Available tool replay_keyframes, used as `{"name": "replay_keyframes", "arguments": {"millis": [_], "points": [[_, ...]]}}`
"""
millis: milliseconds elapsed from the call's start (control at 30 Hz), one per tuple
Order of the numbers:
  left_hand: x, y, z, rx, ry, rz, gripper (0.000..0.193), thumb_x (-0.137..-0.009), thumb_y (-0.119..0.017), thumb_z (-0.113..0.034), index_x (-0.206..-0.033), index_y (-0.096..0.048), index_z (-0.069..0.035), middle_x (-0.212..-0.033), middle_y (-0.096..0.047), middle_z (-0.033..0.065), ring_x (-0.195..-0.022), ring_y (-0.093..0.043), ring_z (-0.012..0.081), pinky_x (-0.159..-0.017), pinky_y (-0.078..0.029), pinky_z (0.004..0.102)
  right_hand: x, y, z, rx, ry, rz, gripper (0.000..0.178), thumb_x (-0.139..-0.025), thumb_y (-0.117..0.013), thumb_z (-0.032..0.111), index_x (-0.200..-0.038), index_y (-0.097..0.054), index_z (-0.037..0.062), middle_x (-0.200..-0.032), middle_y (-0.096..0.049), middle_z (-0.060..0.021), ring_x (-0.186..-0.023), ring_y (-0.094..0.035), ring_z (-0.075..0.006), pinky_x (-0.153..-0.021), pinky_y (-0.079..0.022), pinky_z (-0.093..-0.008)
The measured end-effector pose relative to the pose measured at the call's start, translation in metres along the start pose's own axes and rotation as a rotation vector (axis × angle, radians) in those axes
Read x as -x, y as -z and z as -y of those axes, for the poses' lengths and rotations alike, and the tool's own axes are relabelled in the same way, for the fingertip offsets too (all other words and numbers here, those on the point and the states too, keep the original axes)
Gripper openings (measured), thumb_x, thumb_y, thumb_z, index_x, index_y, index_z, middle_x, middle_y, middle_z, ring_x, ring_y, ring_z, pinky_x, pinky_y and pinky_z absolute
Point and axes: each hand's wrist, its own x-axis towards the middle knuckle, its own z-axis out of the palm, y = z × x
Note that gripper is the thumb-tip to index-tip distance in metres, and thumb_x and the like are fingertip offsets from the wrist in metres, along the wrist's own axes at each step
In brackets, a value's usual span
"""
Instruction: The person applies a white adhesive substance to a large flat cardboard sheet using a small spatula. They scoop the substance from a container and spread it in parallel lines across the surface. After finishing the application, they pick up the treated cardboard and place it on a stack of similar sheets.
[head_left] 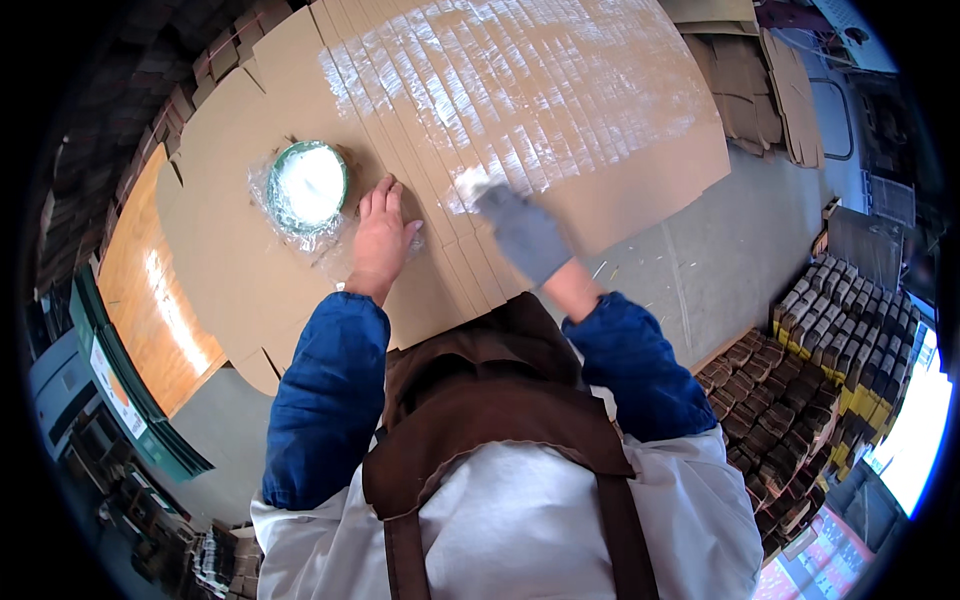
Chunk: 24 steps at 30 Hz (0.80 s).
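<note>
Flat brown cardboard sheets (225,200) lie in front of me, overlapped like steps, with white paste (560,75) smeared across the far and right part. My right hand (530,235), in a grey glove, is closed around what looks like a brush (472,183); its white, paste-covered end touches the cardboard, and its handle is hidden in the glove. My left hand (383,238) is bare and rests on the cardboard, fingers stretched forward. Just left of its fingers stands a round green tub (346,180) of white paste, with clear plastic film (285,225) crumpled around it.
A shiny wooden board (165,300) shows beyond the cardboard's left edge. Stacked brown bundles (770,400) and black-and-yellow bundles (850,320) stand at the right. More folded cardboard (740,90) lies at the far right. Dark green panels (130,390) lean at the left.
</note>
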Motion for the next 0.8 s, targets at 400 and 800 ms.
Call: {"name": "replay_keyframes", "arguments": {"millis": [400, 800], "points": [[0.001, 0.001, -0.001, 0.063, 0.031, 0.023, 0.068, -0.077, -0.077, -0.014, -0.135, -0.046, -0.001, -0.145, -0.042, 0.0127, -0.131, -0.04, 0.0354, -0.111, -0.037, 0.0407, -0.069, 0.031, -0.046, 0.042, -0.092, -0.115, 0.02, -0.091, -0.051, 0.011, -0.106, -0.062, 0.0066, -0.105, -0.062, -0.0161, -0.085, -0.066, -0.0346, -0.072, -0.054, -0.046], [0.001, -0.001, -0.003, 0.05, 0.042, 0.037, 0.071, -0.076, -0.078, -0.015, -0.136, -0.045, 0.0, -0.146, -0.041, 0.013, -0.132, -0.039, 0.0356, -0.113, -0.034, 0.0413, -0.122, 0.086, -0.098, 0.125, -0.321, -0.118, 0.018, -0.094, -0.05, 0.017, -0.105, -0.062, 0.0097, -0.107, -0.061, -0.0166, -0.093, -0.064, -0.0368, -0.078, -0.052, -0.0478]]}}
